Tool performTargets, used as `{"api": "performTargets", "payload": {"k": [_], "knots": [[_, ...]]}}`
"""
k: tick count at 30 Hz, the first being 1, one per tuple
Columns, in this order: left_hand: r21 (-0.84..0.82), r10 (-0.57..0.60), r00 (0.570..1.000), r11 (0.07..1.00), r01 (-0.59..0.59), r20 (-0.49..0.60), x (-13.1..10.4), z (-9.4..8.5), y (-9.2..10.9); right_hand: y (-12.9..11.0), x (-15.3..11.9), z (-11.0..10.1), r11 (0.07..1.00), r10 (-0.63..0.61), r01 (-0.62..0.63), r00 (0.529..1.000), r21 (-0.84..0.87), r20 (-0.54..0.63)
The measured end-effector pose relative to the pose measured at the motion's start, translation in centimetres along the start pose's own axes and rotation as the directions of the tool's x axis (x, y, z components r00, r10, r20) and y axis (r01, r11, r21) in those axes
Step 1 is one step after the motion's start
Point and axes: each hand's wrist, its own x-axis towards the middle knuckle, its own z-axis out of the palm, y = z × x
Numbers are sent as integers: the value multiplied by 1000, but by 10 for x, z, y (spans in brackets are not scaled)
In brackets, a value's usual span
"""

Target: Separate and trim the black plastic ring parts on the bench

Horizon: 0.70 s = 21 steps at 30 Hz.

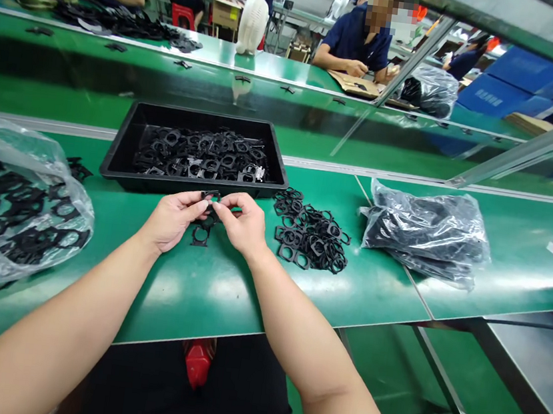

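Both hands meet in front of a black tray [191, 186] filled with black ring-shaped parts. My left hand [174, 218] pinches a small black part [211, 196] between thumb and fingers. From the other side, my right hand [243, 222] grips the same part, its fingertips close to the left ones. Just below the fingers, another black ring part [200, 235] shows above the green table [195, 291]; whether it lies on the table or hangs from the fingers I cannot tell. A pile of flat black rings [313, 235] lies right of my right hand.
At the left sits an open clear bag [25, 203] of black parts. A closed plastic bag [424, 232] of dark parts lies at the right. Behind the tray runs a belt [296, 125] with small black pieces near its far edge. Several people work beyond it. A metal post slants at the right.
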Motion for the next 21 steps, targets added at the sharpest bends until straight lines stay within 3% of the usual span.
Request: {"api": "performTargets", "payload": {"k": [5, 8, 13, 15, 17, 19, 21], "knots": [[71, 51, 997, 996, -55, 50, 1, -3, -4, -4, -1, -2, 968, -249, 247, 967, -38, -63], [91, 62, 996, 993, -68, 69, 1, -4, -6, -6, -2, -2, 959, -280, 276, 957, -55, -70], [210, 126, 989, 968, -140, 78, 1, -6, -10, -5, -1, -1, 995, -45, 48, 998, 85, -44], [278, 168, 984, 944, -180, 65, 2, -6, -12, -3, 1, 0, 980, 88, -93, 995, 178, 34], [317, 181, 983, 930, -184, 39, 2, -7, -14, -1, 2, 0, 968, 139, -149, 988, 201, 66], [331, 174, 985, 929, -164, 1, 3, -6, -15, 0, 3, -1, 988, 48, -49, 999, 143, 14], [341, 174, 984, 927, -154, -27, 3, -6, -15, -2, 3, -3, 990, -131, 132, 991, 41, -27]]}}
